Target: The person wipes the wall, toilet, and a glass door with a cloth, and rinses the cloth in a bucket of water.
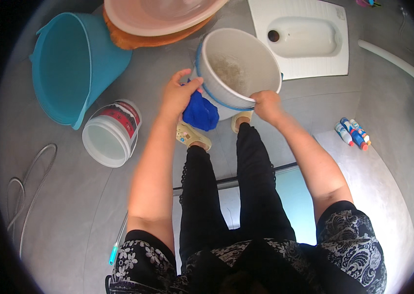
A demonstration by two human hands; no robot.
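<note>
In front of me a pale round bucket (262, 55) with a blue band stands tilted, its mouth towards me and some cloudy water (230, 73) inside. My right hand (267, 106) grips its near rim. At the bucket's left side is my left hand (182, 92), thumb and index finger spread. A crumpled blue cloth (201, 112) hangs from that hand, held by the lower fingers, which are mostly hidden. Below the bucket are my feet in cream clogs (194, 136).
Left stand a large turquoise tub (109, 55) and a white pail (106, 141). Pink (155, 29) and orange basins (122, 40) lie beyond. A squat toilet (313, 64) is at the upper right, several bottles (353, 132) at the right. A shower hose (41, 187) curls at the left.
</note>
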